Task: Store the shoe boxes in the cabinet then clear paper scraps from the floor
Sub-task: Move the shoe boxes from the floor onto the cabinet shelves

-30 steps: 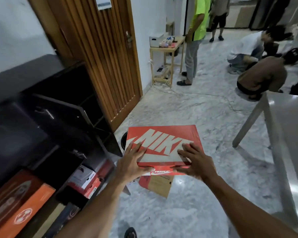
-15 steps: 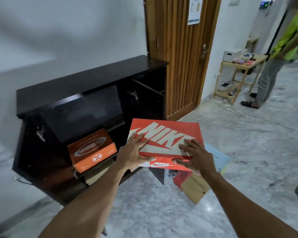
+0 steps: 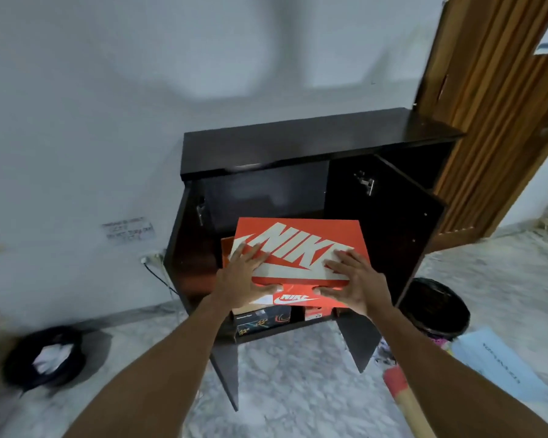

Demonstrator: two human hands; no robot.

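I hold a red shoe box [image 3: 301, 245] with a big white logo on its lid, level, in front of the open black cabinet [image 3: 298, 143]. My left hand [image 3: 244, 279] grips its near left corner and my right hand [image 3: 355, 282] grips its near right corner, fingers spread over the lid. Both cabinet doors stand open. An orange box [image 3: 227, 251] peeks out behind the held box on the middle shelf. On the bottom shelf a dark box [image 3: 263, 320] and a red-and-white box [image 3: 317, 312] show below my hands.
A black bin [image 3: 45, 358] with crumpled white paper stands on the marble floor at left. Another black bin [image 3: 437, 308] stands right of the cabinet. A light blue sheet [image 3: 494, 361] and a brown box with a red end [image 3: 402, 399] lie at right. A wooden door [image 3: 494, 105] is at right.
My view has swung left and now faces the cabinet squarely. The red box has come up to the cabinet opening, still in both hands. The people and the small table have left the view.
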